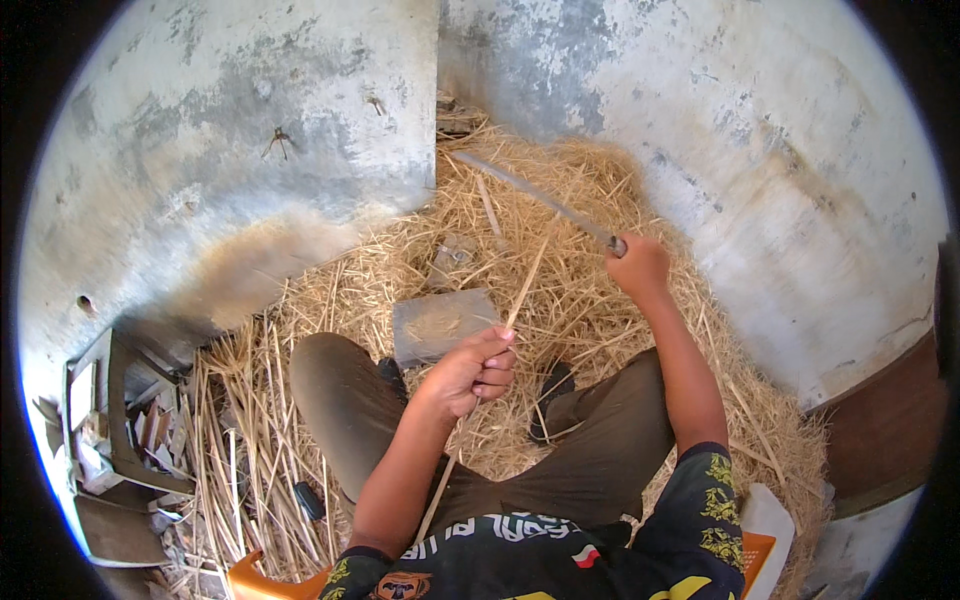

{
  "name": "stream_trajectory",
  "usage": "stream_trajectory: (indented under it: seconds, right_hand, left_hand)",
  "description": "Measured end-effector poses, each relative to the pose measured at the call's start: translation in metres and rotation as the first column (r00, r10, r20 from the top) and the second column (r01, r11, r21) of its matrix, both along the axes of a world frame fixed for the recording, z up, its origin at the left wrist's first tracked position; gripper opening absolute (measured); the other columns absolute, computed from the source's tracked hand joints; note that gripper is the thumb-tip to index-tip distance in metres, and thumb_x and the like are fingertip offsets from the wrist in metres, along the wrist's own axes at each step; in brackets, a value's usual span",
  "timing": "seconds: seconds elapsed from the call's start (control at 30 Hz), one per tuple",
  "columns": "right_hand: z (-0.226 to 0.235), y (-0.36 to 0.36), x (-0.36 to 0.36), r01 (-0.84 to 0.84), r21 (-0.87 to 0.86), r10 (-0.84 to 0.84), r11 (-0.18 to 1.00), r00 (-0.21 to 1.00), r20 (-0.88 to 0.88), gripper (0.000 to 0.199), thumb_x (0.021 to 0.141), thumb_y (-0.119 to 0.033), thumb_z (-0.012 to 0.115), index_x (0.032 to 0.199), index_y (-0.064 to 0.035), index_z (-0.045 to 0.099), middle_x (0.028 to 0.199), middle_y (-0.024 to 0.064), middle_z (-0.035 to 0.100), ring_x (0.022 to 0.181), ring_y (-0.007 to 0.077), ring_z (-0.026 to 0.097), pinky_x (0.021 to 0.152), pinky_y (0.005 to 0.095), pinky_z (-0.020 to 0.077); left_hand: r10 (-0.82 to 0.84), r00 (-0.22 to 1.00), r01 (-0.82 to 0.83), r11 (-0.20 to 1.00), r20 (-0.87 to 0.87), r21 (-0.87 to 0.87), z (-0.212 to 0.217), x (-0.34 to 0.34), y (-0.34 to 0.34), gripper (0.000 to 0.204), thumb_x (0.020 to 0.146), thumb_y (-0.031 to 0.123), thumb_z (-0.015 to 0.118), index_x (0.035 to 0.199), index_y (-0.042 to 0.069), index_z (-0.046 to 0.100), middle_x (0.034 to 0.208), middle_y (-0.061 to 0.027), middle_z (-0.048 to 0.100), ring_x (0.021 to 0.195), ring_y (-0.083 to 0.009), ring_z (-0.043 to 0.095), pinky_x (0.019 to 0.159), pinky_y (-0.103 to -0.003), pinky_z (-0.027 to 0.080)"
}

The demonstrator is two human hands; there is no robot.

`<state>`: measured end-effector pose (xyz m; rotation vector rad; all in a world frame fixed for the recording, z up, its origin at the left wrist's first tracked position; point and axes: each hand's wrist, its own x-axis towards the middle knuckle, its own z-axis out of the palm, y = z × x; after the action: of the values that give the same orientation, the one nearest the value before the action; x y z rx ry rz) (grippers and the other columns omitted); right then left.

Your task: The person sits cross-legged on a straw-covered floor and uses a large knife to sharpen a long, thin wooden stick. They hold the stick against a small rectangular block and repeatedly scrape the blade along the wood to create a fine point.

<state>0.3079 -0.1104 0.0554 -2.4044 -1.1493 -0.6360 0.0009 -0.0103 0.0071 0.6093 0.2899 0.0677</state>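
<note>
Holding a long, narrow grey metal blade (535, 193) above loose golden straw (610, 310), we curl the fingers of our right hand (638, 268) around its short handle. Our left hand (468, 372) has its fingers pinching a thin, pale tan strip (526, 285), which slants up from our lap toward the blade, passing beside a flat grey rectangular board (465, 305).

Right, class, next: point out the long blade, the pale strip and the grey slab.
Long blade (540, 196): head view, mid-length.
Pale strip (528, 278): head view, upper length.
Grey slab (414, 335): head view, bare left part.
</note>
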Motion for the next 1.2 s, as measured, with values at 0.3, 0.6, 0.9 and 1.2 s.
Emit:
stream_trajectory:
  seconds: [0.3,0.6,0.9,1.2]
  right_hand:
    - [-0.022,0.022,-0.02,-0.172,-0.247,0.148,0.954,0.982,-0.114,0.022,0.081,-0.029,0.065,0.087,-0.0095,0.072,0.075,0.0162,0.068,0.07,0.0347,0.068,0.064,0.0484,0.0536]
    - [0.006,0.014,0.0,-0.007,-0.151,-0.021,0.989,0.983,-0.181,0.026,0.08,-0.03,0.067,0.08,-0.0039,0.071,0.074,0.0205,0.068,0.07,0.0364,0.067,0.068,0.0476,0.0534]
    - [-0.008,-0.011,0.078,0.376,0.014,-0.347,0.927,0.868,-0.354,0.029,0.078,-0.029,0.066,0.08,-0.0006,0.071,0.08,0.0218,0.07,0.074,0.0361,0.068,0.069,0.0465,0.0531]
    - [0.006,-0.015,0.038,0.238,0.266,-0.075,0.934,0.859,-0.507,0.029,0.08,-0.026,0.066,0.068,0.0003,0.064,0.06,0.0152,0.062,0.058,0.028,0.061,0.058,0.0441,0.0448]
  left_hand:
    - [0.088,0.988,-0.071,0.989,-0.126,0.131,0.006,0.0,-0.015,0.039,0.107,0.045,0.042,0.077,0.019,0.04,0.059,0.0096,0.025,0.044,-0.0042,0.018,0.039,-0.024,0.012]
    - [-0.102,0.99,0.097,0.994,-0.094,-0.053,-0.001,0.01,-0.021,0.042,0.107,0.046,0.039,0.075,0.019,0.037,0.058,0.0094,0.022,0.044,-0.0042,0.016,0.038,-0.023,0.012]
    - [-0.148,0.988,0.144,0.987,-0.054,-0.078,0.015,0.0,-0.023,0.044,0.107,0.046,0.038,0.073,0.018,0.036,0.057,0.0094,0.024,0.041,-0.0032,0.015,0.036,-0.022,0.011]
    - [-0.084,0.994,0.089,0.994,0.071,-0.065,0.002,0.005,-0.019,0.038,0.105,0.039,0.04,0.075,0.016,0.039,0.059,0.0079,0.03,0.045,-0.0032,0.025,0.037,-0.021,0.02]
